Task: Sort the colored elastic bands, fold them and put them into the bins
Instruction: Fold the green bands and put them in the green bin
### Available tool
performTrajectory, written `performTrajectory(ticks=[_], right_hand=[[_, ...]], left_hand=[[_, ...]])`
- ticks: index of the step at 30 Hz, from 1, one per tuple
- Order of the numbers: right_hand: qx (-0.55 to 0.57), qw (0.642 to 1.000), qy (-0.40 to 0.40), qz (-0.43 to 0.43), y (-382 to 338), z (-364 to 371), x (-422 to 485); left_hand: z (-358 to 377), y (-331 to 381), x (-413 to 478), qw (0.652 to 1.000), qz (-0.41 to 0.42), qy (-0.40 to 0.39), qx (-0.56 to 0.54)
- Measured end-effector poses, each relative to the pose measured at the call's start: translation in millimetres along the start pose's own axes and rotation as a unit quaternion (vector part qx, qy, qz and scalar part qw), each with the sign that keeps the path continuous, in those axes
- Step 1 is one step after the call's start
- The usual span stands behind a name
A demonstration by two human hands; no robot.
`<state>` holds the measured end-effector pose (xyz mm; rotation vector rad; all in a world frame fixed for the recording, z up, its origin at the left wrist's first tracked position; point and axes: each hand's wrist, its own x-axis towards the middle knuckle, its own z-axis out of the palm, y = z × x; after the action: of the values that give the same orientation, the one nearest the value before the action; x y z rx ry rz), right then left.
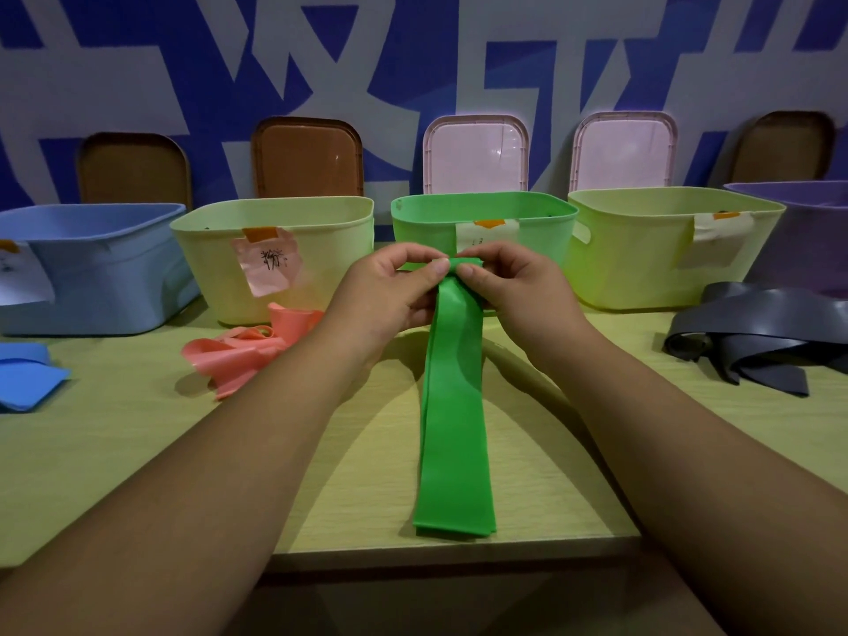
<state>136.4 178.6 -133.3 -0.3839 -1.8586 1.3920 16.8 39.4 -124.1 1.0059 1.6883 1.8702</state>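
Before the green bin (424, 229), left hand (390, 291) and right hand (518, 286) pinch green band (454, 429).

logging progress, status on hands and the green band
Left hand and right hand pinch green band far end. Rest flat on table. Green bin behind, nothing blocking.

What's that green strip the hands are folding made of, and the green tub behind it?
The green elastic band looks like thin rubber or latex sheet, smooth and mostly matte: it drapes limp and folds flat without springing. The green bin looks like moulded plastic, semi-matte, with stiff walls and a rounded rim.
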Motion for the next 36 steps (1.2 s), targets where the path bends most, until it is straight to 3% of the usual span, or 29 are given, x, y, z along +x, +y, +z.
performTrajectory(ticks=[14, 24, 36], right_hand=[[-0.03, 0.999, -0.033, 0.002, -9, 1, -3], [0.011, 0.999, -0.034, 0.003, -3, 1, -1], [0.045, 0.997, -0.052, 0.041, -2, 2, -4]], left_hand=[[-7, 10, -1, 0.999, -0.024, -0.022, -0.03], [-6, 10, -2, 0.994, -0.054, -0.044, -0.081], [-9, 5, 3, 0.997, -0.026, -0.022, -0.071]])
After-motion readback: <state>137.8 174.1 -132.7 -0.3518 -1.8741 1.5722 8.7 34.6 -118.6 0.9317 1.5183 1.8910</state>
